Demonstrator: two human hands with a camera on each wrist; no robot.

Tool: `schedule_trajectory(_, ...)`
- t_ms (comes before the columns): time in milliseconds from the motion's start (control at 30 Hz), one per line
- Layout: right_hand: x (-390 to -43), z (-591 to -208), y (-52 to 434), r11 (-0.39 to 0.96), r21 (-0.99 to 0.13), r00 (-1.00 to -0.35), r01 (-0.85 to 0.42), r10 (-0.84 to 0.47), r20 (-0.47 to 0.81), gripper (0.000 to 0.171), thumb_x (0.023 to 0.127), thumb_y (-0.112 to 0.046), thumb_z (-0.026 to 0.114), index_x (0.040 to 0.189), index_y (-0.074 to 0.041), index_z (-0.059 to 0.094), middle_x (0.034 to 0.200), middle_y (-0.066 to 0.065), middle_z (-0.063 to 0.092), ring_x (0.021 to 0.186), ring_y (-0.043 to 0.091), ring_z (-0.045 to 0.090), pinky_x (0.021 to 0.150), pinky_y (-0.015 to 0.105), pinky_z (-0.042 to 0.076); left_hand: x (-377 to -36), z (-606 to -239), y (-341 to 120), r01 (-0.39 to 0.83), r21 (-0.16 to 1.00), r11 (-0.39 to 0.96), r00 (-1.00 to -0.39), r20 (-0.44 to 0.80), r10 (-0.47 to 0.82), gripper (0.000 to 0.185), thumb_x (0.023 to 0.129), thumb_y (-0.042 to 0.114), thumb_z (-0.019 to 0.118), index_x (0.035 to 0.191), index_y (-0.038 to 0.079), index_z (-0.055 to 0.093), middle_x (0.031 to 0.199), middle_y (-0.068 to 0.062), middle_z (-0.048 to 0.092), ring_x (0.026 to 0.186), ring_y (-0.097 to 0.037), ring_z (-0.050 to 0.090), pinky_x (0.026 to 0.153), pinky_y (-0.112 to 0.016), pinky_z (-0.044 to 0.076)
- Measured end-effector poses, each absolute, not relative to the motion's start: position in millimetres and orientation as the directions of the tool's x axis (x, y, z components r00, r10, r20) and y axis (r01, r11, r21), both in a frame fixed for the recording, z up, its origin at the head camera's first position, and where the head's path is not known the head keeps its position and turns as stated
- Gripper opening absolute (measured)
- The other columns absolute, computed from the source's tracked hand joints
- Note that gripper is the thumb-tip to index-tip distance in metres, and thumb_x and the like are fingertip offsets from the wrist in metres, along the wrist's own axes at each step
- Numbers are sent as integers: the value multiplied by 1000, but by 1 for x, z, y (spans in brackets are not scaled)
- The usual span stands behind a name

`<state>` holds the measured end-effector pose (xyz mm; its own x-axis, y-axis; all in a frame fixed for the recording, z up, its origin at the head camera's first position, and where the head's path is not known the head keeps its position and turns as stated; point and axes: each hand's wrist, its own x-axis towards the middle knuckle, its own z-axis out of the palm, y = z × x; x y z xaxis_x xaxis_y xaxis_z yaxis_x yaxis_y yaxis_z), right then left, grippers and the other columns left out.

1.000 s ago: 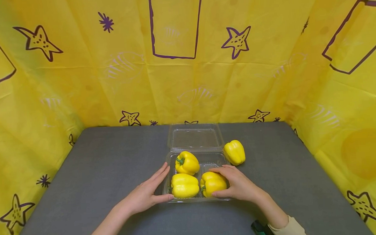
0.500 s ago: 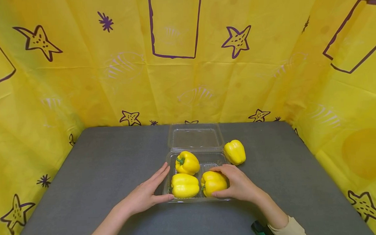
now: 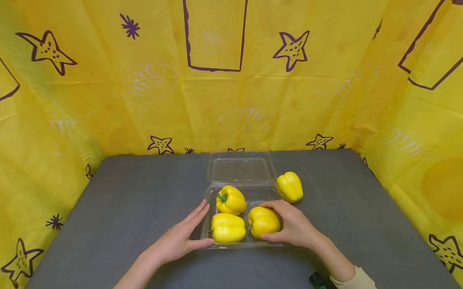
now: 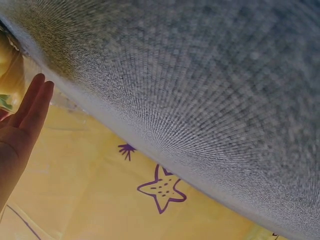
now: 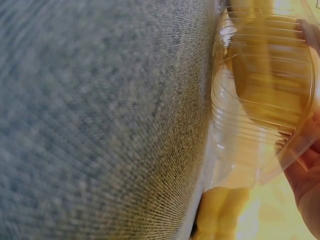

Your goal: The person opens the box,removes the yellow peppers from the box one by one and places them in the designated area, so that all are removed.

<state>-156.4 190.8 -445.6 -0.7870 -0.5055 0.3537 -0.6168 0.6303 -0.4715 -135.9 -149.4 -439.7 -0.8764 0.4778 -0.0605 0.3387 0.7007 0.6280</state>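
Observation:
A clear plastic clamshell container (image 3: 261, 194) lies in the middle of the table, its lid (image 3: 240, 169) folded back flat behind it. Two yellow bell peppers sit in its left half, a rear pepper (image 3: 232, 200) and a front pepper (image 3: 228, 228). My right hand (image 3: 297, 224) grips a third bell pepper (image 3: 264, 222) between thumb and fingers at the container's front right; the right wrist view shows this pepper (image 5: 270, 70) through the plastic wall. With fingers extended, my left hand (image 3: 181, 237) rests against the container's left side. In the left wrist view, the left hand (image 4: 22, 125) shows straight fingers.
Another yellow bell pepper (image 3: 289, 187) lies on the grey table (image 3: 148, 187), just outside the container's back right corner. A dark object (image 3: 320, 283) is by the right wrist. Yellow printed cloth (image 3: 229, 97) hangs behind and along both sides.
The gripped bell pepper has shifted slightly back and to the right with my right hand, and looks a little raised. My left hand and the other peppers stay where they were.

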Motion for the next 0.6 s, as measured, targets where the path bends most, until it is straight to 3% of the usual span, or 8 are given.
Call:
schedule_trajectory(233,-158,-444,190,588,-489,-765,-644,-472,439,73,62,-54,78,123,-22,53,116,-13,55,101,7,52,82,31,47,-136,-440,-150,331,634,699,-878,-64,474,93,74,65,59,148,28,15,153,15,6,134,-18,26,100,-51,32)
schedule_trajectory(600,-156,-439,190,548,-586,-802,-597,-406,438,74,64,-48,79,124,-17,51,118,-6,56,102,10,53,78,29,50,-135,-440,-150,341,632,696,-875,-57,480,93,75,64,60,148,28,15,153,14,6,134,-18,26,99,-51,33)
